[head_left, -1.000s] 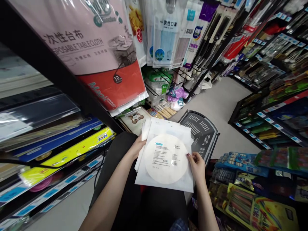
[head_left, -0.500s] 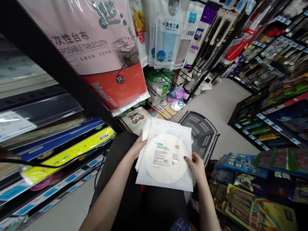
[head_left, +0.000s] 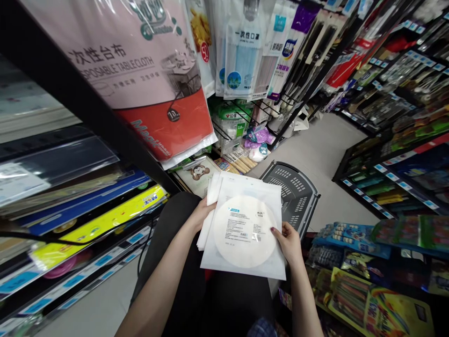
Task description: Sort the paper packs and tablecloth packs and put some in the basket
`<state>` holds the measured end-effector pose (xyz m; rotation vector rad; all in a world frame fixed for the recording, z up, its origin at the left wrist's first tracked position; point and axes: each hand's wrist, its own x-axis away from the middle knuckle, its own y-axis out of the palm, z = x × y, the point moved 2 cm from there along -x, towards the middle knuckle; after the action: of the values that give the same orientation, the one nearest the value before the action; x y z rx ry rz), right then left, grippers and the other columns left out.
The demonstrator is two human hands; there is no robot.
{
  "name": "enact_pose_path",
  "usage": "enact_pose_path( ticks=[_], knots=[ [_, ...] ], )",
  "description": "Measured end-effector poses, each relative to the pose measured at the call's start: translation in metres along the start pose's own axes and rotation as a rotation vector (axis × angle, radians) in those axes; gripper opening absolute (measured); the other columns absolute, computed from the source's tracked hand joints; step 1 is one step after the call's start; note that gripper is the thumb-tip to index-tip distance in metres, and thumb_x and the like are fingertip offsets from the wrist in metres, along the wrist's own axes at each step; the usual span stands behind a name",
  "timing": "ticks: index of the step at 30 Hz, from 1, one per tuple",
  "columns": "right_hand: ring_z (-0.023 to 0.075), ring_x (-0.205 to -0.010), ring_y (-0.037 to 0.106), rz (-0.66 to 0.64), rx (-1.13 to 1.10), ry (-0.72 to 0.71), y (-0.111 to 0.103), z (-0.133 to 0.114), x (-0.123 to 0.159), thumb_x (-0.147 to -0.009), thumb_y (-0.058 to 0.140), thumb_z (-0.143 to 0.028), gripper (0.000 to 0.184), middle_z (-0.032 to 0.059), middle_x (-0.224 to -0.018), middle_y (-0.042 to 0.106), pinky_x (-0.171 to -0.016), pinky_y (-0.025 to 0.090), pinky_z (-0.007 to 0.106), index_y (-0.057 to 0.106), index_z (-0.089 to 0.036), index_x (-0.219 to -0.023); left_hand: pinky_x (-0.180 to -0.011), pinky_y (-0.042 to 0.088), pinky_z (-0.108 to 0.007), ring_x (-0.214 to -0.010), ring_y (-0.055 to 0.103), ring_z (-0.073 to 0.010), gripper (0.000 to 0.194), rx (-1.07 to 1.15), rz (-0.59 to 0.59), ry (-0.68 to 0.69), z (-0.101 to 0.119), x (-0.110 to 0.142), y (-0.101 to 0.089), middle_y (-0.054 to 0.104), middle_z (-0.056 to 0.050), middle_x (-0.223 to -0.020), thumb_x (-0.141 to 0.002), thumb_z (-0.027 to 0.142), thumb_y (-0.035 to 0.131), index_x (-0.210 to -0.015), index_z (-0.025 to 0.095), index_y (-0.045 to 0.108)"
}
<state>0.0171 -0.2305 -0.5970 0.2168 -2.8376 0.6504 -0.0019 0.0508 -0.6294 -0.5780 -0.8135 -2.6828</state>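
- My left hand (head_left: 201, 215) grips a stack (head_left: 213, 188) of thin white packs by its left side. The thumb is on top, and the other fingers go under where I can't see them.
- My right hand (head_left: 290, 241) pinches the right edge of the front pack (head_left: 242, 236). The thumb, with its dark red nail, presses on the face of it, and the other fingers curl by the edge.
- The front pack lies on top of the stack, a bit over to the right, so the white edges of the rest poke out on the left. I can't tell how many there are.
- A big round cream shape shows through the front pack, with small print and a little blue tag. The print is too small for me to read.
- The stack and the front pack are up above my dark legs (head_left: 177, 227), with the front pack tilted toward my camera.
- Just past them, a grey basket (head_left: 298, 199) with slots sits on the floor (head_left: 317, 142).
- A card (head_left: 200, 172) with a bear's face is near the top left of the stack.
- A big pink and red tablecloth pack (head_left: 140, 91) hangs up on the left, and blue mask packs (head_left: 243, 58) hang to the right of it.
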Motion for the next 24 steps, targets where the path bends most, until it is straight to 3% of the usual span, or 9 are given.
enact_pose_path(
  ticks=[3, 9, 12, 16, 24],
  knots=[
    [0.0183, -0.063, 0.054, 0.143, 0.058, -0.004, -0.029, 0.012, -0.005, -0.063, 0.060, -0.043, 0.033, 0.0065, -0.070, 0.061, -0.055, 0.041, 0.026, 0.057, -0.014, -0.077, -0.069, 0.049, -0.034, -0.077, 0.063, -0.0242, 0.066, 0.011, -0.020, -0.011, -0.001, 0.000, -0.001, 0.065, -0.011, -0.096, -0.059, 0.024, 0.071, -0.119, 0.016, 0.045],
    [0.0189, -0.057, 0.052, 0.669, 0.307, 0.131, -0.123, 0.052, -0.008, -0.058, 0.061, -0.045, 0.041, 0.0090, -0.068, 0.061, -0.052, 0.038, 0.028, 0.060, -0.010, -0.079, -0.067, 0.050, -0.035, -0.076, 0.063, -0.0241, 0.063, 0.003, -0.013, -0.034, 0.000, 0.002, -0.001, 0.064, -0.012, -0.099, -0.061, 0.025, 0.070, -0.118, 0.016, 0.044],
    [0.0214, -0.058, 0.052, 0.851, 0.492, 0.193, -0.149, 0.064, -0.007, -0.061, 0.059, -0.043, 0.037, 0.0096, -0.067, 0.060, -0.054, 0.037, 0.030, 0.062, -0.011, -0.079, -0.067, 0.050, -0.035, -0.075, 0.063, -0.0236, 0.065, 0.007, 0.005, -0.050, 0.002, 0.003, 0.002, 0.064, -0.011, -0.098, -0.060, 0.024, 0.071, -0.118, 0.017, 0.044],
    [0.0253, -0.063, 0.054, 0.895, 0.597, 0.287, -0.150, 0.074, -0.021, -0.064, 0.055, -0.038, 0.032, 0.0127, -0.072, 0.062, -0.060, 0.036, 0.033, 0.062, -0.012, -0.082, -0.067, 0.050, -0.036, -0.075, 0.063, -0.0242, 0.069, -0.003, 0.017, -0.052, 0.004, 0.005, 0.004, 0.064, -0.012, -0.097, -0.058, 0.024, 0.072, -0.120, 0.017, 0.042],
    [0.0286, -0.078, 0.057, 0.699, 0.521, 0.331, -0.104, 0.102, -0.093, -0.065, 0.056, -0.029, 0.030, 0.0198, -0.085, 0.063, -0.069, 0.037, 0.033, 0.060, -0.010, -0.088, -0.066, 0.051, -0.033, -0.078, 0.063, -0.0251, 0.067, -0.036, -0.001, -0.061, 0.002, 0.004, 0.003, 0.064, -0.012, -0.098, -0.062, 0.023, 0.069, -0.122, 0.018, 0.040]
  ],
)
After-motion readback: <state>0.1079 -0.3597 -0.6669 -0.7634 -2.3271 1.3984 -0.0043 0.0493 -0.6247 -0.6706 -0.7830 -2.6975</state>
